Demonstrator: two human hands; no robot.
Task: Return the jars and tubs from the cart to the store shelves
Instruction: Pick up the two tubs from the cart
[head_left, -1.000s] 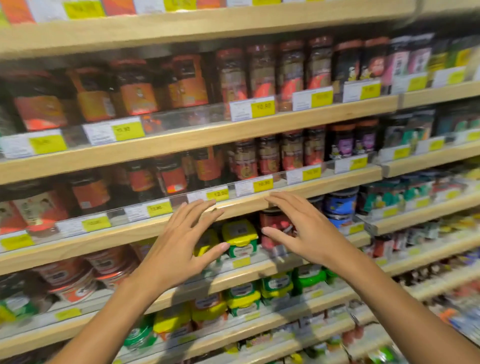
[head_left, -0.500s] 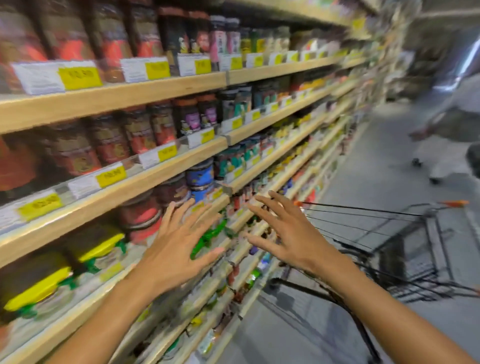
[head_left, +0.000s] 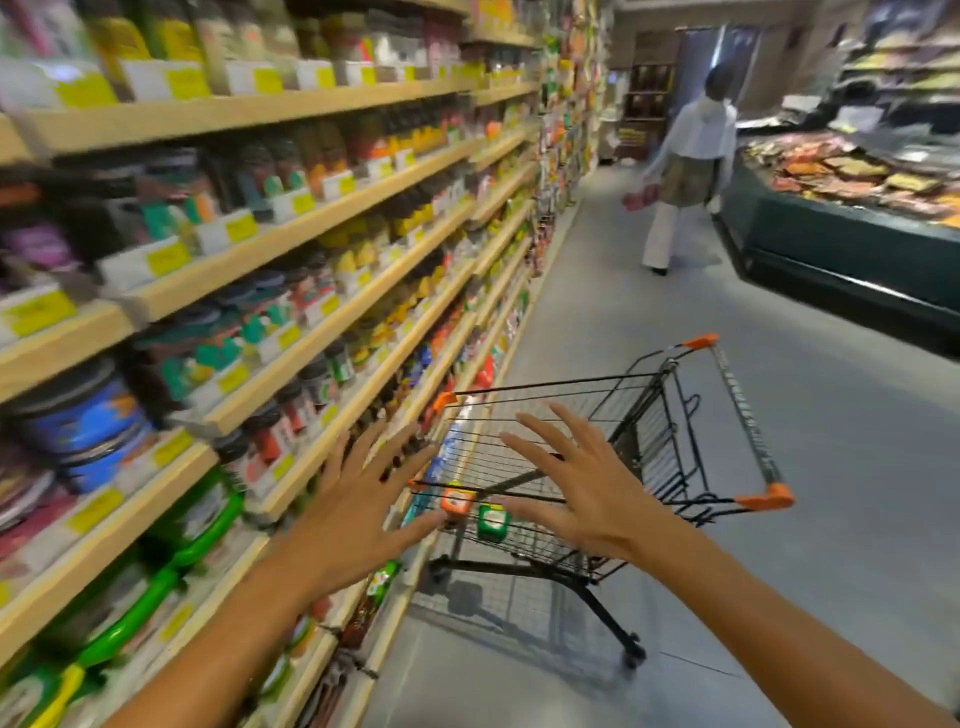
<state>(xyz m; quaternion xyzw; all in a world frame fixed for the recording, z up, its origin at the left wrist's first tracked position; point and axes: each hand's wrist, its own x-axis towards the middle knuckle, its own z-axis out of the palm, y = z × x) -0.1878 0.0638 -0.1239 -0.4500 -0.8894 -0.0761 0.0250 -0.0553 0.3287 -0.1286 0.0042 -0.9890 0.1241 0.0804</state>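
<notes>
**Two tubs waiting in the cart, both hands bare**

An orange-lidded tub (head_left: 457, 503) and a green-lidded tub (head_left: 492, 521) are sitting side by side on the cart (head_left: 675, 447) floor at lower centre of the frame, just below your hands. They are looking small, light and rigid, probably plastic with smooth lids, so you are best taking each round its sides, not by the lid. Your left hand (head_left: 358, 509) and right hand (head_left: 587, 499) are hovering over the basket, each grip spread wide and holding nothing. The shelves (head_left: 291, 234) filling the left of the frame are blurring, labels unreadable; the tubs' bodies are hiding behind wire and your left thumb. A person (head_left: 685, 156) is walking at upper right.
</notes>
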